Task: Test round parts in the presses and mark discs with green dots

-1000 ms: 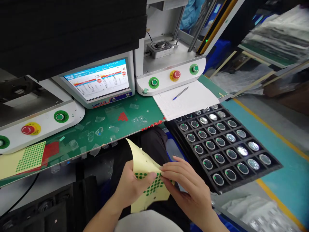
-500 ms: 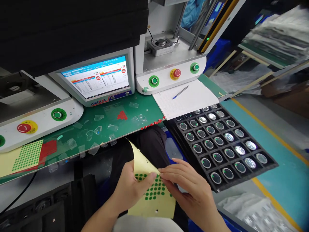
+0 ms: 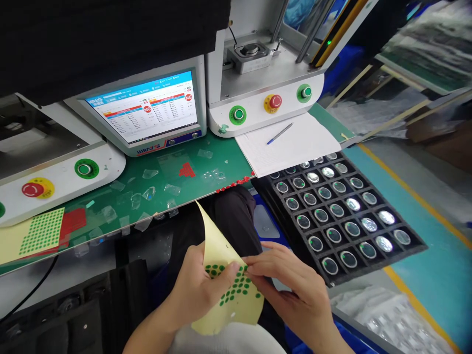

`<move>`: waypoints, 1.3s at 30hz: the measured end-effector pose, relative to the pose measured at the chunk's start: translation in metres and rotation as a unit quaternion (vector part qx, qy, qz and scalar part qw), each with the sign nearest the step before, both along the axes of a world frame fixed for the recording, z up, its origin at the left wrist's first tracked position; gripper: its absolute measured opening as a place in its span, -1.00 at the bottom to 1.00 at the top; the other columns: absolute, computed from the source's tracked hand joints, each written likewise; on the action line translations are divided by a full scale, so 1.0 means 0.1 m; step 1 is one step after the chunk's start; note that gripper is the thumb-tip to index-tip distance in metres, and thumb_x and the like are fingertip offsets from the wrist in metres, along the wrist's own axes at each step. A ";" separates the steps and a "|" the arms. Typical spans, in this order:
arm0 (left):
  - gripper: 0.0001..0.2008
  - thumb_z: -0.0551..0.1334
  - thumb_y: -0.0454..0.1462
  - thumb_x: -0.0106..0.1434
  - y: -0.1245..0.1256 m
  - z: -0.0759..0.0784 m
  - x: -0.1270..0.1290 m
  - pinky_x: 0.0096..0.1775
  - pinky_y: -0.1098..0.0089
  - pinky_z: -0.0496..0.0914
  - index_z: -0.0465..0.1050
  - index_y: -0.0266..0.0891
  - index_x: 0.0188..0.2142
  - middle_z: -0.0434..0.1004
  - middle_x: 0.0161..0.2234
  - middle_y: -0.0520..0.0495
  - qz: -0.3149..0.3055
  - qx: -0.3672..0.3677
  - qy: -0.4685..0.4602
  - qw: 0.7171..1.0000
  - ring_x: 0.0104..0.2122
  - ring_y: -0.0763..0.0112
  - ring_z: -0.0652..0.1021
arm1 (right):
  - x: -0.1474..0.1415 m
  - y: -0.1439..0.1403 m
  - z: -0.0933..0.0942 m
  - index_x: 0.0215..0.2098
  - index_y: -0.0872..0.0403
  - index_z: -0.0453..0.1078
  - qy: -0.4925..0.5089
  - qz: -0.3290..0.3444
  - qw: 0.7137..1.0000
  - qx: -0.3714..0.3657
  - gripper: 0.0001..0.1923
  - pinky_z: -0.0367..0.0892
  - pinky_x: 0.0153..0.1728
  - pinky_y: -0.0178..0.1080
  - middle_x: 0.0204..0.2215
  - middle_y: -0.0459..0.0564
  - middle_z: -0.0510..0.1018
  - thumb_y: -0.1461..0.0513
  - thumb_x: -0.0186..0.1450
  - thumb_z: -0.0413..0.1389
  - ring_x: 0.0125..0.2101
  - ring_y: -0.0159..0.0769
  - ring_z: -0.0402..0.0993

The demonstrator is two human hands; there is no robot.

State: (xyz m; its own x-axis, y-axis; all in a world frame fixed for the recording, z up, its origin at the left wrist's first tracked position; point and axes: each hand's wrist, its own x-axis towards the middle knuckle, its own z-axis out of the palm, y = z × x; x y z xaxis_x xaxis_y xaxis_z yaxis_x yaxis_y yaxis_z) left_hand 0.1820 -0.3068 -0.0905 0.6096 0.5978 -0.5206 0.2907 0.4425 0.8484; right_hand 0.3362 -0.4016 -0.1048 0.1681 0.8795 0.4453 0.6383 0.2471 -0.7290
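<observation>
A pale yellow sheet of green dot stickers (image 3: 236, 314) is bent over my lap, its upper corner curling up. My left hand (image 3: 201, 280) grips the sheet from the left, thumb lying across the dots. On the right side, my right hand (image 3: 291, 280) has its thumb and forefinger pinched at the sheet's bent part, close to the left thumb tip. Whether a single dot is lifted between those fingertips is too small to make out. Several rows of dots show below the thumbs; part of the sheet is hidden behind my fingers.
To my right lies a black foam tray (image 3: 332, 241) of round lens-like parts, some with green dots. The green bench (image 3: 169, 169) carries clear film scraps, red stickers, another sticker sheet (image 3: 42, 233), paper (image 3: 295, 147) and a pen (image 3: 279, 133). Behind stand a monitor (image 3: 147, 110) and button panels (image 3: 265, 105).
The camera view has shifted slightly. The sheet's lower part has bent and tilted a little more. Both hands keep nearly the same hold at the same spot.
</observation>
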 end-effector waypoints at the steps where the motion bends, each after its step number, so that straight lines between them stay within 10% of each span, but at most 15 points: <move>1: -0.73 0.38 -0.12 0.12 0.00 0.00 0.00 -0.49 0.44 0.44 0.46 -0.30 -0.45 0.54 -0.56 -0.08 -0.001 -0.002 -0.001 1.000 -0.53 0.29 0.56 | 0.00 0.00 0.00 -0.30 0.06 0.39 0.003 -0.001 1.000 -0.001 -0.84 0.40 -0.05 -0.24 -0.38 -0.12 0.64 0.44 0.29 0.13 -0.44 -0.47 0.56; 39: -0.71 0.26 -0.11 0.23 0.04 0.09 -0.03 -0.53 0.46 0.39 0.49 -0.29 -0.46 0.55 -0.57 -0.10 -0.062 0.087 0.011 0.994 -0.58 0.35 0.51 | -0.04 0.00 0.01 -0.27 0.09 0.40 0.021 -0.008 1.000 0.009 -0.82 0.43 -0.04 -0.18 -0.39 -0.09 0.63 0.47 0.25 0.16 -0.45 -0.42 0.56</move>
State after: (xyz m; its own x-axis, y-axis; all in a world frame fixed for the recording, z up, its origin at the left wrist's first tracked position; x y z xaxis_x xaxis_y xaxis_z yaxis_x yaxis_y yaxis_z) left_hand 0.1789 -0.3027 -0.0819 0.6740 0.6010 -0.4296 0.3533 0.2485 0.9019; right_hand 0.3324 -0.4012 -0.1036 0.2016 0.8683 0.4532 0.6108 0.2502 -0.7512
